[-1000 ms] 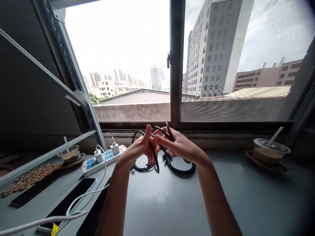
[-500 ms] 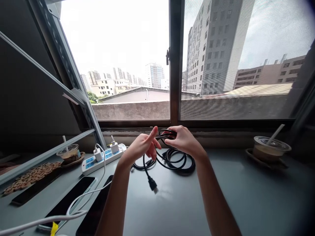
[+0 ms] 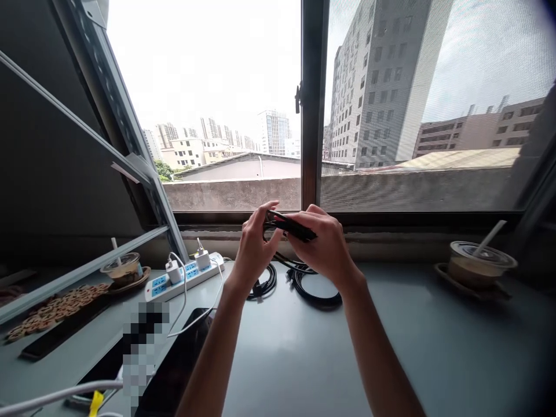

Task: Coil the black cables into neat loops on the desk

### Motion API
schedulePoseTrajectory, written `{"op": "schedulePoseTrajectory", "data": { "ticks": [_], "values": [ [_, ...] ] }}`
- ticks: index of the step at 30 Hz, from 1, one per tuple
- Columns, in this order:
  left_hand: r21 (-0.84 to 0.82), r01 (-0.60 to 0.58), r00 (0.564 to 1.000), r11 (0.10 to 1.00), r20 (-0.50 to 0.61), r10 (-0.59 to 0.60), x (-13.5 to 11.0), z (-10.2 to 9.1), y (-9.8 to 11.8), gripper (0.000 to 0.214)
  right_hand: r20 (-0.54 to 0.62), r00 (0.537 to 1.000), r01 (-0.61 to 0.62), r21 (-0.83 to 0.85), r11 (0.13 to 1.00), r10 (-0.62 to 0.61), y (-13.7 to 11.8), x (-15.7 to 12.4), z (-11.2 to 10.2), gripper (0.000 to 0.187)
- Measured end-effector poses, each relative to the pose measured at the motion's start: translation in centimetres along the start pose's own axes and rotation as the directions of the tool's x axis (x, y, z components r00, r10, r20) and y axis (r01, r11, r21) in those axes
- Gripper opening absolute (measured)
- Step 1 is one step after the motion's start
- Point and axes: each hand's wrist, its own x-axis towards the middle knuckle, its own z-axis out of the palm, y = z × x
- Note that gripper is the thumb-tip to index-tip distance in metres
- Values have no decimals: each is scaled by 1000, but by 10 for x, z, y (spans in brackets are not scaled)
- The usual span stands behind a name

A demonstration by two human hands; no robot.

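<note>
Grey desk [image 3: 286, 365] sat under one window [image 3: 311, 127], with two drink cups [image 3: 475, 271] around 3 and 8 o'clock. Two coiled cables [image 3: 319, 301] lay near 5 and 6. One bundled black cable [image 3: 299, 229] was mid-dial, pinched by the right hand [image 3: 324, 240]; left hand [image 3: 255, 246] had thumb and fingers apart around its loops, couldn't tell if gripping.
</note>
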Motion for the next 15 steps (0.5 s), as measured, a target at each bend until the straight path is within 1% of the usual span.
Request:
{"op": "schedulePoseTrajectory", "data": {
  "ticks": [2, 3, 5, 7, 9, 11, 13, 15],
  "values": [
    [-36, 5, 998, 999, -64, -8, 2, -2, -2, 17, 21, 998, 55, 57, 997, -56, -3, -1, 0, 23],
    [-56, 18, 997, 998, -77, -22, 3, -4, -2, 11, 17, 997, 71, 97, 993, -73, -3, -1, -1, 22],
    [-106, 79, 992, 991, -88, -89, 4, -12, -1, 13, -39, 996, 90, 194, 977, -84, -4, -2, -4, 21],
    [-215, 153, 984, 964, -52, -168, 3, -19, 3, 20, -113, 993, 66, 283, 957, -36, -5, -2, -6, 21],
    [-381, 231, 971, 895, 37, -235, 1, -24, 9, 32, -141, 989, 7, 344, 939, 44, -6, -2, -7, 22],
    [-538, 309, 947, 784, 101, -304, 0, -27, 17, 41, -130, 986, -52, 362, 931, 106, -6, 0, -5, 21],
    [-648, 347, 913, 678, 69, -402, -1, -27, 24, 46, -130, 978, -112, 318, 941, 161, -4, 2, -1, 21],
    [-722, 348, 871, 597, 14, -491, 0, -26, 28, 50, -155, 963, -184, 224, 957, 221, -1, 4, 3, 22]
  ]
}}
